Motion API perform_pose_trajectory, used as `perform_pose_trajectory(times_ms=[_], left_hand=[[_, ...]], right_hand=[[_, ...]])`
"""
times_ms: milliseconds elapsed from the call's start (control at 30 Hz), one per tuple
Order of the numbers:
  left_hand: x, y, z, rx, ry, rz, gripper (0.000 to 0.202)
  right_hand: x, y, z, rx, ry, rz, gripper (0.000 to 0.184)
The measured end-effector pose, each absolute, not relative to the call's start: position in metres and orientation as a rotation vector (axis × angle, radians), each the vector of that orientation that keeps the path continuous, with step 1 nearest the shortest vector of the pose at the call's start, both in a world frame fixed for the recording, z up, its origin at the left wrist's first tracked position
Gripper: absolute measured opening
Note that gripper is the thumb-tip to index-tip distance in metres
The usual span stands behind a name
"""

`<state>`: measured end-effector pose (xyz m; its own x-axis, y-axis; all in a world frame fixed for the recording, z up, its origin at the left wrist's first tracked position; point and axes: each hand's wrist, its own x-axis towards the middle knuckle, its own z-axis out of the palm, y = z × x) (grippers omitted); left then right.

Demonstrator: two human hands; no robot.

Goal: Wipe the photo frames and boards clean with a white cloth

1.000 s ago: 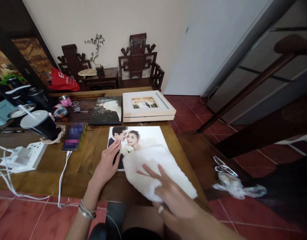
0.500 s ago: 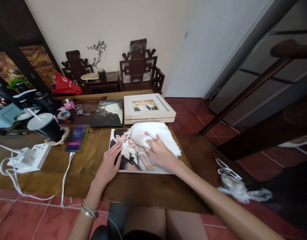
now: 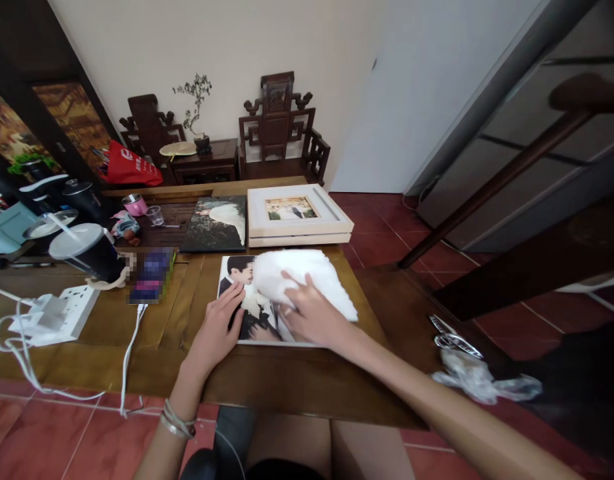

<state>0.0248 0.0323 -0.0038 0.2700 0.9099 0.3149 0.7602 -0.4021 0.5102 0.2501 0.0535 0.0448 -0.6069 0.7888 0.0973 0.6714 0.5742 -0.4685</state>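
Brown wood is seen on the table [image 3: 307,377], and near its front edge a big photo [image 3: 261,313] is laid flat. From 12 to 3 o'clock, it is covered by a soft white cloth [image 3: 331,283]. On the cloth, the right hand [image 3: 309,307] is pressed, fingers spread; whether any cloth is pinched cannot be told. At 9 o'clock, the photo is touched by the open left hand [image 3: 221,320]. Slips are probably best stopped if that hand is held flat and the cloth is pushed lightly. At 12 o'clock, a framed picture [image 3: 291,210] is seen.
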Motion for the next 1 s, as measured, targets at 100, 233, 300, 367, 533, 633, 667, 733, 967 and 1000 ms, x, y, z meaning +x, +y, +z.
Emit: perform_pose_trajectory(times_ms=[100,233,300,367,533,633,667,733,967,1000], left_hand=[[0.024,0.033,-0.004,2.28,1.538,0.827,0.039],[0.025,0.033,-0.004,2.268,1.554,0.828,0.039],[0.026,0.032,-0.003,2.262,1.564,0.832,0.04],[0.027,0.031,-0.003,2.261,1.57,0.823,0.042],[0.029,0.03,0.0,2.263,1.581,0.778,0.044],[0.029,0.03,-0.001,2.274,1.567,0.782,0.043],[0.028,0.03,-0.002,2.278,1.56,0.787,0.043],[0.027,0.031,-0.004,2.276,1.551,0.808,0.043],[0.027,0.029,0.004,2.193,1.473,0.937,0.045],[0.027,0.027,0.006,2.173,1.446,0.999,0.046]], right_hand=[[0.234,0.097,0.046,-1.3,-2.493,0.504,0.024],[0.222,0.104,0.048,-1.366,-2.52,0.433,0.024],[0.223,0.081,0.047,-1.291,-2.562,0.441,0.024],[0.228,0.048,0.045,-1.186,-2.603,0.492,0.021],[0.249,-0.026,0.038,-1.027,-2.653,0.638,0.015],[0.258,-0.023,0.037,-0.997,-2.632,0.644,0.014],[0.259,-0.014,0.038,-1.013,-2.62,0.63,0.014],[0.258,0.012,0.04,-1.091,-2.59,0.568,0.017],[0.217,0.065,0.045,-1.274,-2.586,0.407,0.021],[0.212,0.06,0.044,-1.21,-2.614,0.423,0.019]])
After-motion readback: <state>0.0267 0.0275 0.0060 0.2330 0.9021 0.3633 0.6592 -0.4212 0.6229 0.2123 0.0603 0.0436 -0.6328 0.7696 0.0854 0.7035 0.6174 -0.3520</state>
